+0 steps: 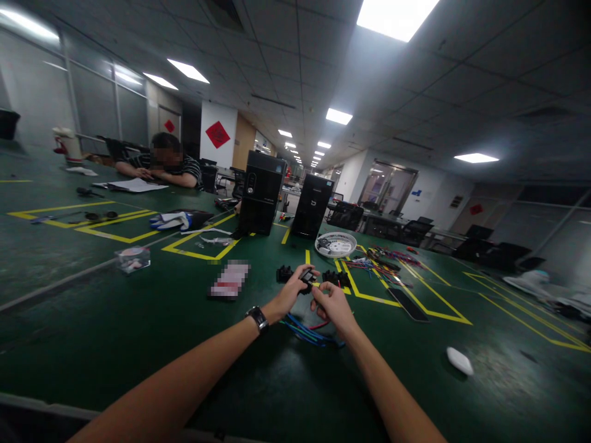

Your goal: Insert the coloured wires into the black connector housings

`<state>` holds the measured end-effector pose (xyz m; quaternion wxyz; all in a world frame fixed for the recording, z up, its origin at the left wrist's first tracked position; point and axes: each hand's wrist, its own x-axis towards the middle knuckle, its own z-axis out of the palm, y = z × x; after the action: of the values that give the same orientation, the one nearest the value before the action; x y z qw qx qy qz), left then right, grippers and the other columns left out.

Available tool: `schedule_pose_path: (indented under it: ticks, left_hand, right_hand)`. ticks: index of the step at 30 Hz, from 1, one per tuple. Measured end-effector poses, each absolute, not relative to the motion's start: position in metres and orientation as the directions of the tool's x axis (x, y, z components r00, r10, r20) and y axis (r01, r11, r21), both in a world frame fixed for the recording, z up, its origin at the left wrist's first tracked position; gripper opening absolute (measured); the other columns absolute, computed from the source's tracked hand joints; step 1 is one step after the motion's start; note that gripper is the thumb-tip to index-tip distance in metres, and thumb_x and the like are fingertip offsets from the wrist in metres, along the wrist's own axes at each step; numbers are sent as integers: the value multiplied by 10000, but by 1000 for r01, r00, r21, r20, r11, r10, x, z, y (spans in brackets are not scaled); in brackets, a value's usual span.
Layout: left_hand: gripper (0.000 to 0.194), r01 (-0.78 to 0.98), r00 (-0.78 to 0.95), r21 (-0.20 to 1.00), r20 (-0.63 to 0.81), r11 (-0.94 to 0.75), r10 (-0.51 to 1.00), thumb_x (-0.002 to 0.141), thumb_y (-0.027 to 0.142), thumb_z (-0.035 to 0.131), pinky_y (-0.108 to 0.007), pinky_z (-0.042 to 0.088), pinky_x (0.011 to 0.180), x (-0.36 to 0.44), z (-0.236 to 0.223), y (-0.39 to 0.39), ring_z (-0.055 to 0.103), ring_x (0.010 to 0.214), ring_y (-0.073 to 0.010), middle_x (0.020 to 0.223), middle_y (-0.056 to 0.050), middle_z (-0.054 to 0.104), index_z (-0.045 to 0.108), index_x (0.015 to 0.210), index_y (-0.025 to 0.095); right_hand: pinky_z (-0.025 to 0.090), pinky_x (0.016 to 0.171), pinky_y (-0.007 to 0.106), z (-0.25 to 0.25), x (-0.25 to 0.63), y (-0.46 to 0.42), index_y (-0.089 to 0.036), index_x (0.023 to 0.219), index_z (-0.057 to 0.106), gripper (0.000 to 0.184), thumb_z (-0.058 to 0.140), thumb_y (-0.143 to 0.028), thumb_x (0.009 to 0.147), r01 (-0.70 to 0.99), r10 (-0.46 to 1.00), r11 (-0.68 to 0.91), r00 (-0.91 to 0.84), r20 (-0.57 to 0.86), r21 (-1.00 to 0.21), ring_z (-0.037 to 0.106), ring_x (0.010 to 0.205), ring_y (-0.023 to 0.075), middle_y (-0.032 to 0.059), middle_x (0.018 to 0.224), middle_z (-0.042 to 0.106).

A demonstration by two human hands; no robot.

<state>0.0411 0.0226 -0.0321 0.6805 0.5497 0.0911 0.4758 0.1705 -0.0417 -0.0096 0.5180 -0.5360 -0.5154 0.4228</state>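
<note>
A small black part with a pale face (pixel 307 278) is gripped in my left hand (pixel 293 291), above the green table. It looks like an electrical component; its exact kind is too small to make out. Close by on the right, my right hand (pixel 333 303) has its fingers pinched near the part, and what they hold is hidden. Blue wires (pixel 307 333) with a red one lie curved under my hands. Similar black parts stand just beyond, one (pixel 284 273) left of my hands and others (pixel 340 278) to the right.
Two black computer towers (pixel 261 194) stand ahead, with a white round basket (pixel 335 244) and loose coloured wires (pixel 383 261) to the right. A dark flat strip (pixel 408 304) and white case (pixel 459 361) lie nearer. Gloves (pixel 170 221) lie left; a person (pixel 161 163) sits beyond.
</note>
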Motion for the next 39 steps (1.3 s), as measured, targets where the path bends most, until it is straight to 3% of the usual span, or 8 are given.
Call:
schedule_pose_path:
  ticks: [3, 7, 14, 18, 28, 32, 36, 39]
  left_hand:
    - [370, -555, 521, 828, 417, -75, 745, 854, 283, 496, -333, 378, 969, 43, -30, 20, 544, 1083, -203, 1194, -88, 583, 501, 1216, 205]
    - [434, -471, 501, 866, 419, -168, 757, 896, 466, 450, -319, 393, 944, 42, -22, 13, 558, 1015, -193, 1121, -93, 591, 479, 1229, 188]
    - [421, -261, 516, 846, 529, -465, 674, 877, 426, 503, -325, 340, 1001, 28, -14, 10, 521, 1080, -226, 1164, -85, 582, 532, 1229, 196]
    - [429, -273, 524, 849, 525, -452, 671, 869, 416, 518, -330, 293, 1049, 26, -12, 8, 477, 1158, -240, 1239, -84, 550, 534, 1242, 204]
    - [419, -291, 520, 874, 485, -388, 703, 900, 436, 460, -302, 354, 965, 32, -18, 9, 522, 1042, -207, 1093, -59, 588, 519, 1249, 211]
    - [404, -224, 428, 863, 505, -453, 750, 906, 443, 437, -299, 370, 916, 32, -19, 10, 544, 984, -207, 1062, -63, 602, 533, 1220, 206]
    - [387, -213, 323, 824, 566, -525, 759, 861, 462, 517, -286, 372, 878, 28, -16, 11, 552, 954, -217, 1028, -70, 619, 593, 1132, 196]
    - [397, -254, 196, 832, 543, -492, 817, 866, 502, 486, -277, 380, 851, 31, -12, 13, 554, 920, -207, 995, -63, 619, 594, 1107, 205]
  right_hand:
    - [172, 296, 156, -10, 173, -42, -217, 730, 385, 467, 661, -590, 681, 93, 998, 14, 63, 20, -996, 330, 268, 43, -31, 475, 601]
    - [156, 296, 160, -12, 173, -42, -213, 672, 385, 483, 653, -615, 679, 104, 997, 4, 76, 12, -995, 279, 266, 28, -56, 429, 538]
    - [113, 316, 146, -9, 180, -48, -217, 662, 358, 509, 687, -606, 651, 113, 996, -78, -27, -82, -990, 215, 308, 14, -111, 408, 408]
    - [116, 321, 135, -8, 179, -49, -219, 682, 357, 509, 695, -598, 654, 87, 997, -67, -19, -69, -994, 222, 327, 17, -126, 414, 362]
    - [104, 309, 154, -24, 177, -41, -230, 717, 355, 500, 610, -660, 707, 81, 997, -62, -39, -66, -995, 188, 283, 22, -126, 405, 388]
    - [154, 319, 174, -29, 175, -36, -215, 739, 431, 456, 537, -657, 769, 188, 999, 32, -13, 30, -982, 238, 291, 46, -106, 401, 406]
    - [187, 366, 186, -19, 170, -38, -179, 636, 504, 466, 469, -595, 842, 379, 982, 189, -52, 184, -906, 284, 355, 54, -69, 430, 394]
    - [203, 388, 193, -9, 165, -42, -183, 657, 521, 426, 451, -545, 870, 365, 969, 244, -117, 216, -899, 270, 372, 65, -76, 437, 354]
